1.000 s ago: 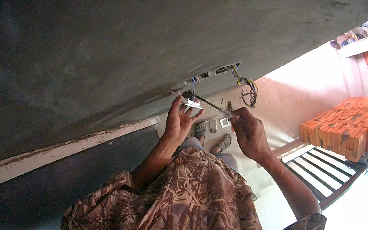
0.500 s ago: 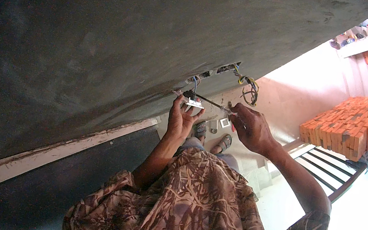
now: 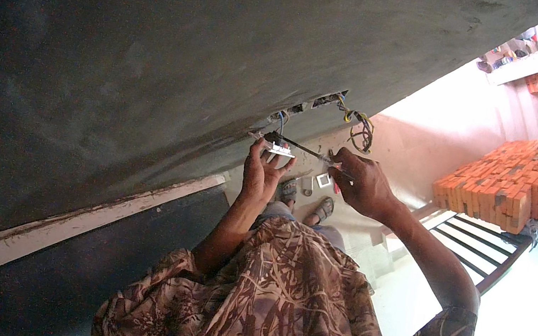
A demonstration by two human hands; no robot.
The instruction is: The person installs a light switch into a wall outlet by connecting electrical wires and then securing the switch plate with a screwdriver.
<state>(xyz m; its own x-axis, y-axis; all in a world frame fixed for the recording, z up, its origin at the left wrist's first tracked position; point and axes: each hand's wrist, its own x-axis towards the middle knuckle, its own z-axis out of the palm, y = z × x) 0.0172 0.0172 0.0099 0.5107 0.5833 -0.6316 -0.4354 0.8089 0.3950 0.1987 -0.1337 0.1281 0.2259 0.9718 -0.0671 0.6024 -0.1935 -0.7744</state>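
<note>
Sitting in the grasp of the left hand (image 3: pixel 260 179), just below a wall recess (image 3: pixel 277 117), a white electrical plate (image 3: pixel 281 151) faces a dark-shafted screwdriver (image 3: pixel 303 148) clasped by the right hand (image 3: pixel 364 186). The tool could slip should the plate tilt; a hard tug might strain the blue wire (image 3: pixel 281 125) above.

An unfinished building: stacked bricks (image 3: pixel 500 186), bare grey wall (image 3: pixel 157 69), loose hanging wires (image 3: pixel 370 135).
</note>
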